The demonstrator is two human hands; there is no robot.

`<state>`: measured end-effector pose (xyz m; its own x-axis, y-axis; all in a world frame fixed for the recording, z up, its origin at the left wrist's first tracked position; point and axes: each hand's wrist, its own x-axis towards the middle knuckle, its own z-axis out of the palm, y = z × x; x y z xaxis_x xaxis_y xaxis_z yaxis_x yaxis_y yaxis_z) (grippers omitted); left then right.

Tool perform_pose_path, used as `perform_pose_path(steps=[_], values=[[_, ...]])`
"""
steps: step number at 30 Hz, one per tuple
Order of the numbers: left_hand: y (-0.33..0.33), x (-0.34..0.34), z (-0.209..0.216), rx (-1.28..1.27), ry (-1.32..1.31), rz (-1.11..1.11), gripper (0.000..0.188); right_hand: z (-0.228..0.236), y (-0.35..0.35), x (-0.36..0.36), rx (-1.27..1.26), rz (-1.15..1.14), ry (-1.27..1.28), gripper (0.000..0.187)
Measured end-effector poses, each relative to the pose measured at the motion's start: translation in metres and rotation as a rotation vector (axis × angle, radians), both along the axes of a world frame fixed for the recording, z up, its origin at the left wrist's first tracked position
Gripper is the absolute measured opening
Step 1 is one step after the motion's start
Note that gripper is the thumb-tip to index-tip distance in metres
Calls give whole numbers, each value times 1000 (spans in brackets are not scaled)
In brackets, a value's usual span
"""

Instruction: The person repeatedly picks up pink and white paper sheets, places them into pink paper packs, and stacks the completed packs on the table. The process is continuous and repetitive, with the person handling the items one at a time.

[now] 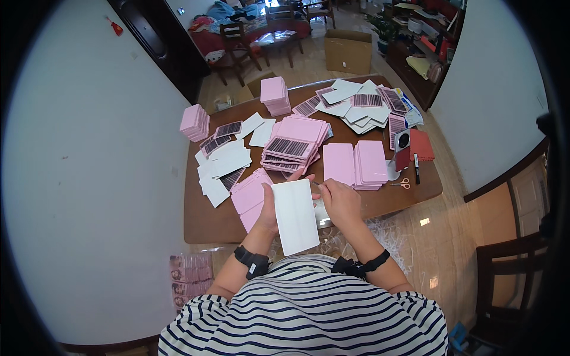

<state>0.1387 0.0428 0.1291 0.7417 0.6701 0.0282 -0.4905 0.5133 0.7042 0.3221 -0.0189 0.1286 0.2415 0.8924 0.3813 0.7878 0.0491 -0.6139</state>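
A white rectangular card (295,218) stands tilted in front of my body, held along its left side by my left hand (268,209). Some of that hand's fingers reach out behind the card's top edge. My right hand (343,203) is closed in a pinch beside the card's upper right corner; whatever is between its fingers is too small to make out. Flat pink cases (246,199) lie on the table just left of my left hand. Beyond both hands rises a pile of pink cases with dark striped panels (289,146). Pink blank cases (371,163) are stacked to the right.
The brown table (386,207) also bears white cards (228,157) at left, a mixed heap (362,113) at far right, and pink stacks (275,94) at the back. Scissors (402,184), a black marker (417,169) and a phone on a stand (402,148) sit at right. Paper shreds (386,237) litter the floor.
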Motion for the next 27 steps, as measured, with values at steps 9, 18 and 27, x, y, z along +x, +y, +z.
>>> perform_pose_path(steps=[9,18,27], values=[[-8,4,-8,-12,48,97,109,-5,-18,17,53,257,-73,22],[29,-41,-31,2,125,296,99,-73,-107,97,-932,377,-389,36],[-13,21,-33,-46,213,40,95,-15,-5,15,-223,146,188,36]])
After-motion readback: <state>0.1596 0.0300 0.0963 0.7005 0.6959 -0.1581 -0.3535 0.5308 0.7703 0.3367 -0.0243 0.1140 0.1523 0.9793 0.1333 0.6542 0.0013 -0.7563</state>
